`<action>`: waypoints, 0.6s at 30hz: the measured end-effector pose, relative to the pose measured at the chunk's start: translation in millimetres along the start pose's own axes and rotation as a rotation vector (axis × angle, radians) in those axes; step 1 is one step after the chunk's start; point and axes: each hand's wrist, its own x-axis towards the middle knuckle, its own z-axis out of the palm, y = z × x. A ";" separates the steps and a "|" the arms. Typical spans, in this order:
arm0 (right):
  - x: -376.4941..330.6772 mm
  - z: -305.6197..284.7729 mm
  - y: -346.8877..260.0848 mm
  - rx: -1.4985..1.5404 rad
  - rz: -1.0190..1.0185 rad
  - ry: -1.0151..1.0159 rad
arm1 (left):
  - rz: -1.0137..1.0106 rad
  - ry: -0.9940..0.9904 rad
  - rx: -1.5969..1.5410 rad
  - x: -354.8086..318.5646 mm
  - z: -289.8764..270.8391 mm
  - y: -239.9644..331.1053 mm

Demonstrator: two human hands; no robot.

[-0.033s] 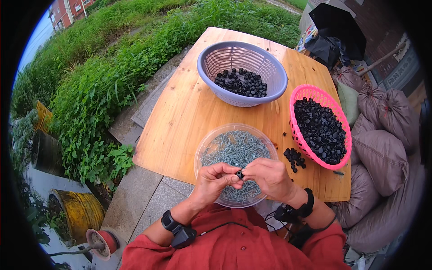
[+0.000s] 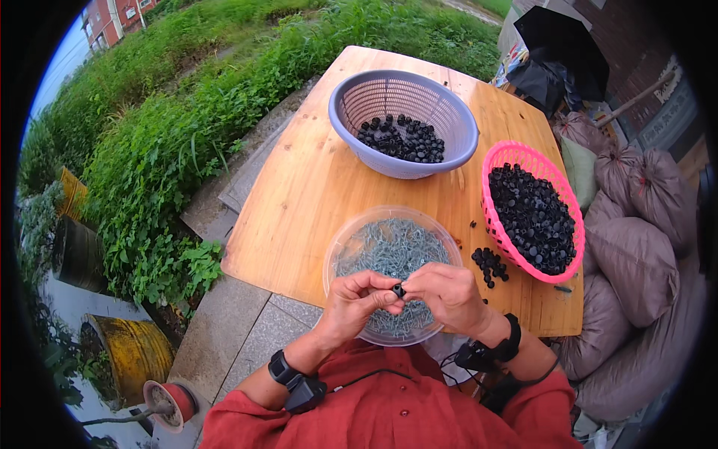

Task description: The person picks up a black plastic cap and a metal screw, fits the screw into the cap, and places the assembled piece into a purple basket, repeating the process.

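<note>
Over a clear round tub (image 2: 329, 254) of silvery screws (image 2: 396, 243), both hands meet at chest height. My left hand (image 2: 351, 303) pinches a small black plastic cap (image 2: 399, 289) between thumb and forefinger, its hollow end facing up. The fingertips of my right hand (image 2: 452, 295) are pressed together at the cap's edge; whatever they grip is hidden or too small to name. A pink basket (image 2: 490, 206) heaped with similar black caps (image 2: 531, 217) stands to the right. Beyond the tub, a grey-purple basket (image 2: 404, 168) holds more black pieces (image 2: 404, 140).
Loose black caps (image 2: 490, 263) lie on the wooden table (image 2: 292, 217) between tub and pink basket. Stuffed grey-brown sacks (image 2: 632, 254) crowd the table's right side. Paving slabs (image 2: 232, 322) and green plants (image 2: 157, 165) border the left. A black umbrella (image 2: 565, 49) stands far right.
</note>
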 end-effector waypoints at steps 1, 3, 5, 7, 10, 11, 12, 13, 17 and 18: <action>0.2 1.3 0.9 0.038 0.027 0.015 | 0.001 -0.001 0.002 -0.5 0.5 -0.6; -1.3 4.9 6.8 0.102 0.058 0.024 | 0.030 0.040 -0.016 -1.9 2.0 -2.7; -2.9 8.5 12.6 0.163 0.089 0.037 | 0.062 0.022 -0.022 -1.3 1.2 -5.2; -3.2 11.7 15.9 0.450 0.227 0.093 | 0.094 0.003 -0.025 -0.9 1.3 -5.5; 2.3 8.2 15.2 0.714 0.340 0.056 | 0.155 -0.028 -0.010 -0.7 2.9 -3.6; 3.3 7.4 14.0 0.713 0.335 0.060 | 0.162 -0.013 -0.002 -1.3 4.1 -2.2; 4.1 6.6 12.4 0.819 0.393 0.036 | 0.168 0.003 0.006 -1.4 5.1 -0.3; 3.6 5.7 11.2 0.924 0.451 0.012 | 0.167 -0.002 0.010 -1.3 6.5 1.2; 1.0 4.1 16.7 0.965 0.505 -0.026 | 0.177 -0.004 -0.015 -0.4 9.9 4.3; 1.2 3.6 16.5 0.973 0.500 -0.038 | 0.185 -0.008 -0.006 -0.1 10.0 3.7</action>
